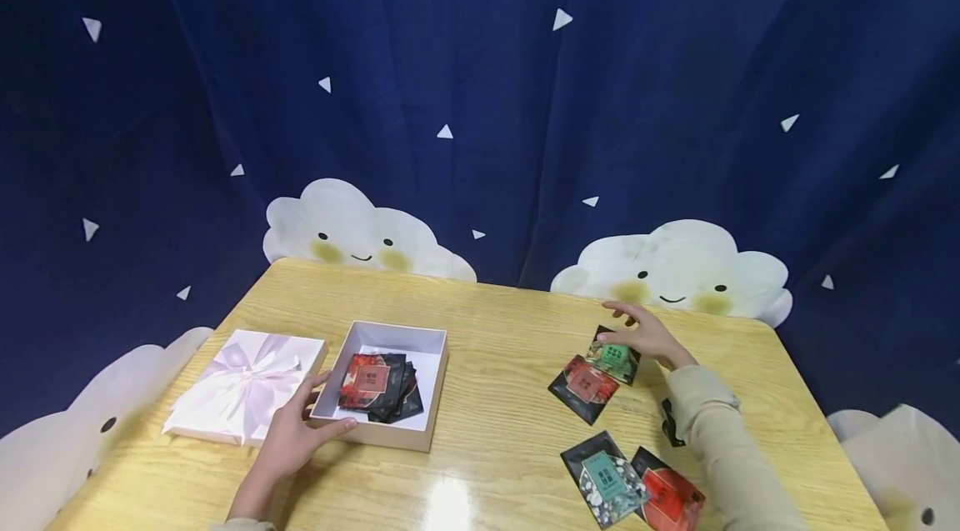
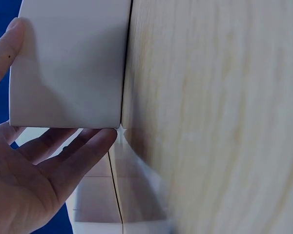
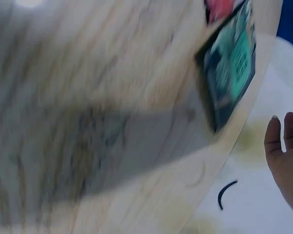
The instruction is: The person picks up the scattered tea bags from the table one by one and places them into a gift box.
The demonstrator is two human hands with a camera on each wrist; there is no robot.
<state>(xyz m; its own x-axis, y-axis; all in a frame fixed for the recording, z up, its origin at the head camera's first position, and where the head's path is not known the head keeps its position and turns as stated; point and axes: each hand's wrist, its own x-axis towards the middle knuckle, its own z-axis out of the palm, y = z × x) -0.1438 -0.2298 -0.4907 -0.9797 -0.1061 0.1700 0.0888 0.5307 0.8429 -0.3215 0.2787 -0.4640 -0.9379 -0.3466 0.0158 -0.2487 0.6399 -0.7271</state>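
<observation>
Backdrop: dark blue cloth [image 1: 450, 39] w/ white triangles & smiling clouds, behind light wood table [image 1: 495, 423].
Lid: white box lid [image 1: 240, 385] w/ pale lilac bow, far L.
L hand: left hand [image 1: 291, 435] grips near-L corner of box [image 1: 382, 435], thumb on near wall, fingers along L wall.
Box contents: pkt pile [image 1: 371, 381], red-fronted one on top.
Near R: teal pkt [image 1: 603, 477] w/ lower red pkt [image 1: 667, 493] just beside it, closer to the person.
Mid R: upper red pkt [image 1: 585, 389], right by green pkt [image 1: 615, 356]; overlap or just touching, can't tell.
R hand: right hand [image 1: 651, 339] over green pkt, fingers loosely extended, nothing in grasp visible; thumb contact unclear.
Key rel'n: green pkt on table, under R hand's thumb side; R much nearer than L. Long axis partly hid by hand. Box well off to L.
Far R: small black item [image 1: 670, 423] by R sleeve [image 1: 727, 448], part hidden, can't ID.
</observation>
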